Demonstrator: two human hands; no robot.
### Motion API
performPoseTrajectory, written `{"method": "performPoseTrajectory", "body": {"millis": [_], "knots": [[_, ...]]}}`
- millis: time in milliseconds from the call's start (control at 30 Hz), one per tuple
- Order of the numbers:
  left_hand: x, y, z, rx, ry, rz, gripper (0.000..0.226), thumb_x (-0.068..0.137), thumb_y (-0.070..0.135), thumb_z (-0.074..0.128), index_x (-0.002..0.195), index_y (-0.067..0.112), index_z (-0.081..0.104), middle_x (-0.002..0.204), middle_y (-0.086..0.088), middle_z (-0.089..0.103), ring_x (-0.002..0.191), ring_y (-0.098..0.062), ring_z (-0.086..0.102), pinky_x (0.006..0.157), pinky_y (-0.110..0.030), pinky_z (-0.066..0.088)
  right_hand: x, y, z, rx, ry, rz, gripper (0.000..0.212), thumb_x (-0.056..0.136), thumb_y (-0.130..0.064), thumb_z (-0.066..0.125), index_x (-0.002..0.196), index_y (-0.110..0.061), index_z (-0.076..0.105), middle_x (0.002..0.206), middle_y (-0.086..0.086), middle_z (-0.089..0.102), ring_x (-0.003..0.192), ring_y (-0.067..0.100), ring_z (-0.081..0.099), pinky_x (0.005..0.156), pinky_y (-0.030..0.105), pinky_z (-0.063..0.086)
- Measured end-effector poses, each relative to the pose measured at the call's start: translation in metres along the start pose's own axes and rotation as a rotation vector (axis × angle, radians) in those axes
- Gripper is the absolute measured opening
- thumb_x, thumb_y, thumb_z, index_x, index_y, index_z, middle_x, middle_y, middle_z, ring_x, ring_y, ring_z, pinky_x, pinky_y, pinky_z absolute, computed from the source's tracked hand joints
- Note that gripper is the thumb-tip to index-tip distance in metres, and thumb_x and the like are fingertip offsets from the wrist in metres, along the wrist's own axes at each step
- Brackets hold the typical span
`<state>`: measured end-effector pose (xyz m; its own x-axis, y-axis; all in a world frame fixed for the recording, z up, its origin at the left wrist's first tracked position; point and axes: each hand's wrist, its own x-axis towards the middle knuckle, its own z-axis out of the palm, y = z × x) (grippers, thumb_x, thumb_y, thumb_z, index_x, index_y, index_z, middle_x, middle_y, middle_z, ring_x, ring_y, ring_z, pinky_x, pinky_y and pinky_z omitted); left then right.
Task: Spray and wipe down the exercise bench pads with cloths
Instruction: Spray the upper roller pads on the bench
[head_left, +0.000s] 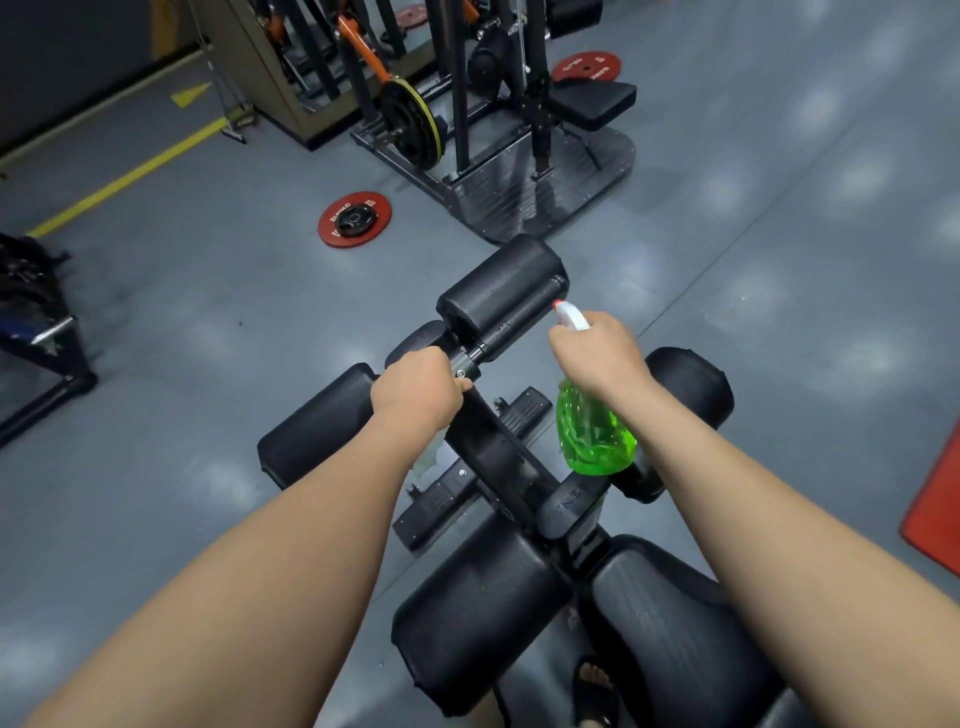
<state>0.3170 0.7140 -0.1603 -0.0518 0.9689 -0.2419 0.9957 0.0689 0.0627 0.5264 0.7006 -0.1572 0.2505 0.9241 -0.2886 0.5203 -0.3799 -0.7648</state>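
A black exercise bench stands below me, with two flat pads (478, 608) near my legs and black roller pads further out. My right hand (597, 353) grips a green spray bottle (595, 434) by its white trigger head, whose red nozzle points at the upper right roller pad (501, 288). My left hand (418, 387) grips the metal bar beside that roller. A pale cloth (431, 457) hangs under my left wrist, mostly hidden. A lower roller pad (317, 426) sits at the left and another (691, 384) at the right.
A red weight plate (355, 219) lies on the grey floor ahead. A black rack machine (498, 130) with a loaded plate stands beyond it. Another black frame (41, 332) is at the left edge, a red mat (935, 514) at the right edge.
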Motion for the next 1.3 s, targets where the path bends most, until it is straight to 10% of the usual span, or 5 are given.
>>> {"method": "performPoseTrajectory", "body": {"millis": [333,467,567,833,1300], "knots": [[-0.019,-0.004,-0.006,-0.129,-0.071,-0.002,0.043,0.097,0.039,0.053,0.137,0.022,0.055,0.131,0.002,0.064,0.115,-0.027,0.061,0.085,-0.040,0.053,-0.037,0.019,0.002,0.072,-0.134,-0.048,0.028,0.080,-0.041,0.045,0.076,-0.014,0.054,0.073,-0.002,0.062,0.071,0.028,0.063,0.072,0.037,0.056],[-0.049,-0.003,0.005,-0.342,0.041,0.004,0.010,0.090,0.028,0.049,0.095,0.019,0.052,0.083,0.003,0.062,0.080,-0.027,0.059,0.061,-0.033,0.045,-0.050,0.045,0.001,0.135,-0.099,-0.061,0.030,0.085,-0.052,0.046,0.090,-0.023,0.051,0.088,0.000,0.067,0.078,0.030,0.070,0.080,0.045,0.057],[-0.074,0.002,0.015,-0.636,0.068,-0.041,0.020,0.089,0.030,0.053,0.101,0.018,0.064,0.089,0.005,0.069,0.076,-0.012,0.060,0.067,-0.034,0.050,-0.064,0.073,0.000,0.163,-0.042,-0.053,0.034,0.090,-0.051,0.052,0.089,-0.018,0.045,0.082,-0.001,0.065,0.071,0.021,0.067,0.076,0.042,0.057],[-0.115,0.032,0.056,-1.345,-0.380,-0.317,0.021,0.082,0.029,0.062,0.088,0.010,0.060,0.081,-0.012,0.065,0.076,-0.031,0.067,0.075,-0.047,0.054,-0.115,0.163,0.000,0.032,0.093,-0.128,0.033,0.085,-0.033,0.072,0.067,-0.017,0.049,0.065,-0.001,0.054,0.065,0.015,0.051,0.058,0.037,0.039],[-0.138,0.045,0.072,-1.321,-0.360,-0.321,0.042,0.070,0.019,0.060,0.108,0.006,0.070,0.106,-0.018,0.072,0.099,-0.036,0.072,0.077,-0.047,0.056,-0.140,0.291,0.061,-0.217,-0.243,0.263,0.017,0.083,-0.017,0.068,0.092,-0.014,0.055,0.090,0.008,0.065,0.085,0.030,0.060,0.067,0.031,0.039]]}}
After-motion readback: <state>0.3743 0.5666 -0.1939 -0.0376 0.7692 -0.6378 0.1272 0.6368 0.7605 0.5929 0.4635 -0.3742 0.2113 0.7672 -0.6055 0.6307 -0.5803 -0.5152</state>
